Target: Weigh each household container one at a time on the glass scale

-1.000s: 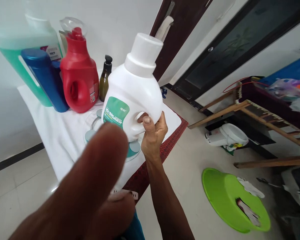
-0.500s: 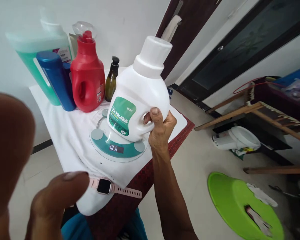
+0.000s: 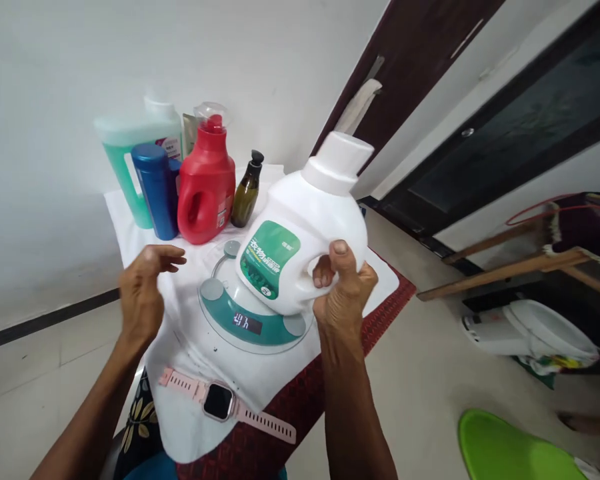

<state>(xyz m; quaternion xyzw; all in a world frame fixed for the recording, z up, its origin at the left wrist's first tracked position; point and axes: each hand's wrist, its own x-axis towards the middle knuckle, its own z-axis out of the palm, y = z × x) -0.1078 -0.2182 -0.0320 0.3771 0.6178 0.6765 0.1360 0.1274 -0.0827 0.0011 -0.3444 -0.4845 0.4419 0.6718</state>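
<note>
My right hand (image 3: 345, 287) is wrapped round the handle of a large white laundry detergent bottle (image 3: 325, 213) with a green label and white cap. The bottle leans to the right over a round glass scale (image 3: 260, 330) with a lit display; whether its base touches the glass I cannot tell. Left of the scale, my left hand (image 3: 147, 287) hovers over the white cloth (image 3: 185, 427), fingers loosely bent and apart, holding nothing. A pink-strapped smartwatch (image 3: 219, 401) lies on the cloth in front of the scale.
Behind the scale stand a green liquid jug (image 3: 123, 160), a blue bottle (image 3: 153, 193), a red detergent bottle (image 3: 210, 180) and a dark pump bottle (image 3: 247, 193). A lime-green basin (image 3: 505, 447) and a white bucket (image 3: 535, 333) are on the floor at right.
My left hand has gone from close before the camera to beside the scale's left edge. The view has shifted; my right hand still grips the white bottle above the scale.
</note>
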